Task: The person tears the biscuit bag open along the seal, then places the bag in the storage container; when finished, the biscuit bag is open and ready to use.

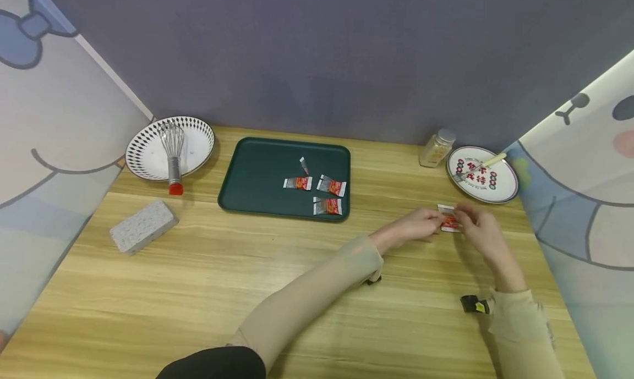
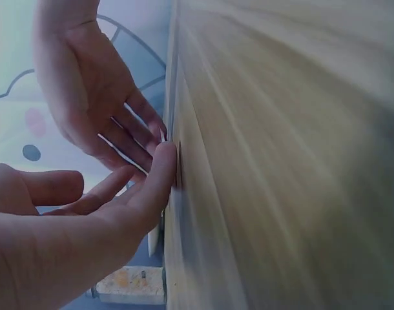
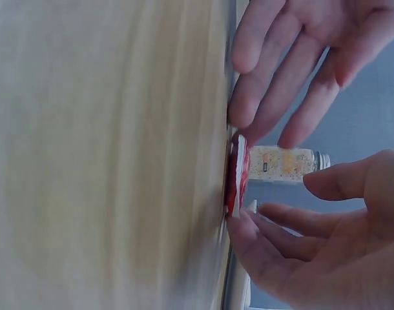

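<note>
A red and white sachet (image 1: 449, 223) lies on the wooden table at the right, between the two hands. My left hand (image 1: 416, 224) reaches its left edge, its fingers loosely extended at the tabletop. From the other side my right hand (image 1: 477, 229) touches the sachet's edge with its fingertips. In the right wrist view the sachet (image 3: 238, 175) stands slightly raised between both hands' fingertips, and the right thumb stays apart from the fingers. The left wrist view hides most of the sachet behind the left fingers (image 2: 155, 187).
On a dark green tray (image 1: 262, 172) lie 3 similar sachets (image 1: 331, 185) and a small narrow strip (image 1: 304, 165). A seasoning jar (image 1: 436, 149) and a plate (image 1: 487, 189) with a fork (image 1: 487, 163) stand behind the hands. At left are a whisk (image 1: 173, 153) on a patterned plate (image 1: 141, 153) and a grey block (image 1: 143, 226).
</note>
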### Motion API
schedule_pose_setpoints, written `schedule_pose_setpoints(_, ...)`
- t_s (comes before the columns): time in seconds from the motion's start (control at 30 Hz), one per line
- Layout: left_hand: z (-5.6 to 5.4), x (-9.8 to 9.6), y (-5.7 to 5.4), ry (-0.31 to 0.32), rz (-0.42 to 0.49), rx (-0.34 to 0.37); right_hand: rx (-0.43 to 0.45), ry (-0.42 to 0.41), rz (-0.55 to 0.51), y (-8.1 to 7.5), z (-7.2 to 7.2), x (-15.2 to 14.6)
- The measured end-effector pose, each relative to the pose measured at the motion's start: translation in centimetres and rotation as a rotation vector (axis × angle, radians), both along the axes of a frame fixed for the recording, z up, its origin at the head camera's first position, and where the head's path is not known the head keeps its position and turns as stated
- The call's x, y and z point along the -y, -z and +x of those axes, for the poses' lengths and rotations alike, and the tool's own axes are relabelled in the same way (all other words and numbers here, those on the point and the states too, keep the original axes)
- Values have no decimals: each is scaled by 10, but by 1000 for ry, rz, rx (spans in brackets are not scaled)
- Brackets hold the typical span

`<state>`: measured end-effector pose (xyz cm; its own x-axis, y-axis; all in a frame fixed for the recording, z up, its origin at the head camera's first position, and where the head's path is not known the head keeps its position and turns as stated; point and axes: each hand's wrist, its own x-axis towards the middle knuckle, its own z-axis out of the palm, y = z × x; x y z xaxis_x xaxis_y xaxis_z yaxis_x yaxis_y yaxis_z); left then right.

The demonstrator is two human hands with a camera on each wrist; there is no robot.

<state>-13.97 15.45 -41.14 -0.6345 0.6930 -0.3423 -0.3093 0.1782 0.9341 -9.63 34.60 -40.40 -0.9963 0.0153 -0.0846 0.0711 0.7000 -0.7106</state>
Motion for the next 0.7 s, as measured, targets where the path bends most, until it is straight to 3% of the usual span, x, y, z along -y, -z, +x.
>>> schedule_pose_setpoints(0.27, 0, -4, -1, -15, -18, 22, -3, 29, -87, 4, 5, -2)
schedule_pose_setpoints(0.5, 1, 10, -6, -71, 63, 27, -47, 57, -194, 2, 6, 2)
schedule_pose_setpoints(0.7, -1, 38, -12, -58, 118, -1, -18, 57, -541, -5, 5, 13)
